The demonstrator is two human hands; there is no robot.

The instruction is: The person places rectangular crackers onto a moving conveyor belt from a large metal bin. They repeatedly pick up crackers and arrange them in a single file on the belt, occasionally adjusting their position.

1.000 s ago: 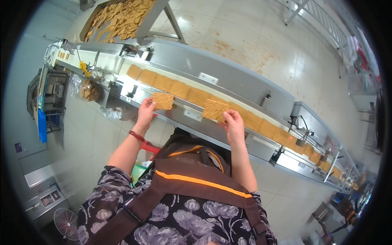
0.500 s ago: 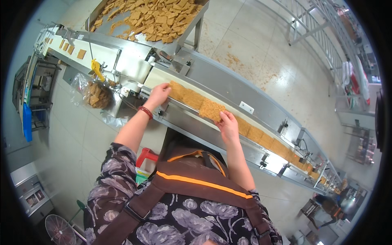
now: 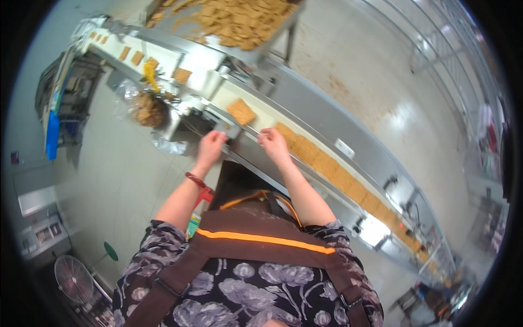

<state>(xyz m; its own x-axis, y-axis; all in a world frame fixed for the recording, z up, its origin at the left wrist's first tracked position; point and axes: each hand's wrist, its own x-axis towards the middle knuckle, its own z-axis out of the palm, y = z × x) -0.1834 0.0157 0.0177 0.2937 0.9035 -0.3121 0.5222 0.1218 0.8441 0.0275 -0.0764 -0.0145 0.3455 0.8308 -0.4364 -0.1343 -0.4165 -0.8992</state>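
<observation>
My left hand (image 3: 212, 146) is over the near steel edge of the conveyor, its fingers loosely closed with nothing visible in them. My right hand (image 3: 272, 144), also loosely curled and seemingly empty, hovers by the near rail, just below a single golden square (image 3: 241, 110) that lies on the white belt (image 3: 261, 111). A touching row of similar flat squares (image 3: 321, 163) runs down the belt to the right. Up the line to the left, a few separate pieces (image 3: 182, 75) lie spaced out on another belt section. Both hands are slightly blurred.
A steel tray (image 3: 294, 22) of broken pieces stands beyond the line. A clear bag of pieces (image 3: 147, 109) and a yellow tool (image 3: 151, 76) sit at left. A metal railing (image 3: 447, 49) is upper right, a fan (image 3: 73, 278) lower left, and a blurred co-worker (image 3: 425, 300) lower right.
Both hands have let go of the squares they held and drawn back toward the near edge. A lone square now lies left of the row, and the view has shifted.
</observation>
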